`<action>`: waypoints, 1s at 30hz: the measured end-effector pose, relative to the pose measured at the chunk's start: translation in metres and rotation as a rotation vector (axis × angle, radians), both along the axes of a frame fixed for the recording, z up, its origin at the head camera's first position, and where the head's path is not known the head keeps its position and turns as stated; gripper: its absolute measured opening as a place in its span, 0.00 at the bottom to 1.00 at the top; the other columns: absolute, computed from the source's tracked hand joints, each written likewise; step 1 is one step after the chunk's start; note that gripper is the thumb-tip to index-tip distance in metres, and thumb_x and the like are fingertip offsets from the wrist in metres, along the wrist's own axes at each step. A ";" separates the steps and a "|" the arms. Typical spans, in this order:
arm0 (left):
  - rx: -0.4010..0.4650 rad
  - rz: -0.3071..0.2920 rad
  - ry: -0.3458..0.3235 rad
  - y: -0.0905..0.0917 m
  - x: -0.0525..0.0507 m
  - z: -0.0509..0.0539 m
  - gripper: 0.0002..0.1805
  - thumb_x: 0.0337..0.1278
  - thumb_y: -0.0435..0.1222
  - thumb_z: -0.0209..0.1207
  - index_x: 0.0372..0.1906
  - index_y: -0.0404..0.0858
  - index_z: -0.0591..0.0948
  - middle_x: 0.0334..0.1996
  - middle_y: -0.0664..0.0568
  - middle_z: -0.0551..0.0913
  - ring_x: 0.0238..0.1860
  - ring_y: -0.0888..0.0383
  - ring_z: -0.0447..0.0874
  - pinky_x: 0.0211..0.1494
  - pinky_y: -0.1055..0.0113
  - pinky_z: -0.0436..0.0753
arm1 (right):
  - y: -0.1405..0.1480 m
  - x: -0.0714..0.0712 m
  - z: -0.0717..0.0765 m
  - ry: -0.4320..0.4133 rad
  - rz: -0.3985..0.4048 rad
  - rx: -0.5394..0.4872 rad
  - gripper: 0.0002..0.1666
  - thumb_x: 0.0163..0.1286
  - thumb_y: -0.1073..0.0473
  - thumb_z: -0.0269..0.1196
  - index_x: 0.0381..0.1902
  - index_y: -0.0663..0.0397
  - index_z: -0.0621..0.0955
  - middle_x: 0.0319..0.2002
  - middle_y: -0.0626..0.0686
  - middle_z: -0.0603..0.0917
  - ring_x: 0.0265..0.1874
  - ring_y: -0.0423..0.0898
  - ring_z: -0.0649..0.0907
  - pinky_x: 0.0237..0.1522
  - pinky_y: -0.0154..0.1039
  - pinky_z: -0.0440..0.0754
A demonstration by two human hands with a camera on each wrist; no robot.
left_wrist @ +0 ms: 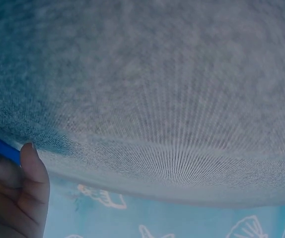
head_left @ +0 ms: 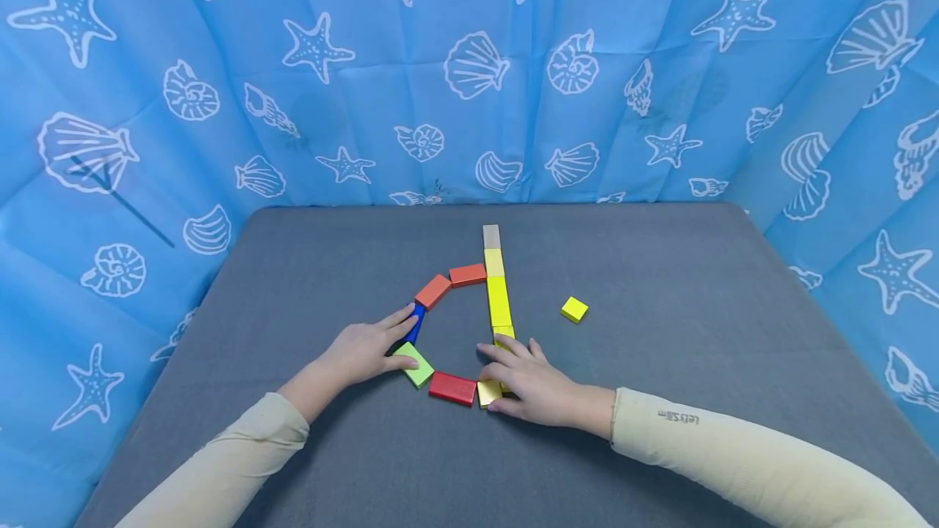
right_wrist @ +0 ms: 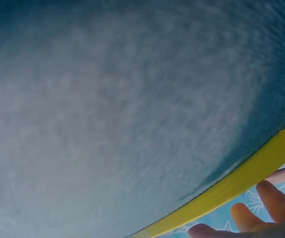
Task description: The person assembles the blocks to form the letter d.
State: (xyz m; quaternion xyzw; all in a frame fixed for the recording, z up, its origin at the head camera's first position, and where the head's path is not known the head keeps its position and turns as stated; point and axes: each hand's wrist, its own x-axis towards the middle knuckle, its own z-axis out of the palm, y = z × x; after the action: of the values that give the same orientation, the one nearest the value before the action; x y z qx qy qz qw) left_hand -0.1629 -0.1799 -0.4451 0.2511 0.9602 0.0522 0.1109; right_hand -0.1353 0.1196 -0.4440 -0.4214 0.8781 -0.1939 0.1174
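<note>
On the grey table, blocks form a rounded loop against a straight column. My left hand (head_left: 363,353) lies at the loop's left side, fingers on a blue block (head_left: 416,324) and thumb on a light green block (head_left: 415,367). At the lower right, my right hand (head_left: 539,389) pinches a small pale yellow block (head_left: 487,394) between thumb and finger. Its other fingers reach over the column's lower yellow blocks and partly hide them. A red block (head_left: 451,389) lies between the green and pale yellow ones. The right wrist view shows the yellow column (right_wrist: 232,186) beside the fingers.
Two orange-red blocks (head_left: 433,291) curve along the loop's top toward the column. Higher up the column are a bright yellow block (head_left: 499,304), a paler one and a beige block (head_left: 491,236). A yellow block (head_left: 574,310) lies apart at right. A blue curtain (head_left: 411,104) hangs behind the table.
</note>
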 end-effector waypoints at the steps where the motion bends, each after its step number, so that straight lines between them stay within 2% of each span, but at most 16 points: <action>1: 0.002 0.002 0.000 0.000 0.000 0.000 0.43 0.60 0.60 0.56 0.74 0.41 0.63 0.74 0.49 0.59 0.59 0.48 0.78 0.51 0.52 0.78 | 0.001 -0.001 0.001 0.001 -0.001 -0.003 0.20 0.65 0.54 0.68 0.53 0.52 0.80 0.68 0.60 0.68 0.69 0.63 0.60 0.56 0.77 0.56; 7: 0.011 0.006 -0.004 0.001 0.000 0.000 0.43 0.60 0.60 0.57 0.74 0.42 0.63 0.74 0.49 0.59 0.59 0.48 0.77 0.52 0.51 0.78 | 0.017 -0.011 0.014 0.035 -0.071 -0.037 0.23 0.63 0.56 0.69 0.55 0.54 0.80 0.68 0.60 0.68 0.69 0.64 0.61 0.57 0.76 0.56; 13: 0.017 0.004 -0.012 0.000 0.000 0.001 0.43 0.60 0.60 0.57 0.74 0.41 0.63 0.74 0.49 0.59 0.60 0.47 0.76 0.53 0.50 0.77 | 0.051 -0.033 0.022 0.078 -0.111 -0.067 0.32 0.61 0.57 0.70 0.63 0.58 0.76 0.68 0.60 0.69 0.68 0.65 0.63 0.60 0.70 0.60; 18: 0.021 0.006 -0.021 -0.001 0.000 0.000 0.43 0.60 0.60 0.56 0.74 0.42 0.63 0.74 0.49 0.58 0.61 0.47 0.75 0.54 0.50 0.77 | 0.083 -0.054 0.019 0.077 -0.133 -0.035 0.37 0.61 0.58 0.70 0.67 0.58 0.72 0.70 0.60 0.66 0.69 0.65 0.61 0.61 0.72 0.57; 23: 0.028 0.010 -0.028 -0.001 -0.001 0.000 0.43 0.59 0.60 0.57 0.74 0.42 0.63 0.74 0.49 0.58 0.62 0.47 0.75 0.55 0.49 0.76 | 0.110 -0.076 0.012 0.034 -0.142 -0.028 0.40 0.61 0.59 0.70 0.69 0.61 0.69 0.71 0.62 0.64 0.69 0.67 0.60 0.63 0.69 0.56; 30: 0.020 0.021 -0.031 -0.001 0.000 0.000 0.44 0.58 0.61 0.57 0.74 0.42 0.63 0.74 0.49 0.59 0.62 0.46 0.75 0.55 0.49 0.77 | 0.122 -0.094 0.005 -0.023 -0.108 -0.038 0.36 0.63 0.63 0.68 0.68 0.63 0.70 0.69 0.62 0.67 0.68 0.67 0.62 0.63 0.64 0.61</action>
State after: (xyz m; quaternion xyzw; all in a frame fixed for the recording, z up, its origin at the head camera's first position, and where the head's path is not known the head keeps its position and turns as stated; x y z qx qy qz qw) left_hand -0.1633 -0.1808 -0.4454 0.2412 0.9604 0.0667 0.1227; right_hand -0.2289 0.2420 -0.4394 -0.3734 0.8943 -0.2211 0.1088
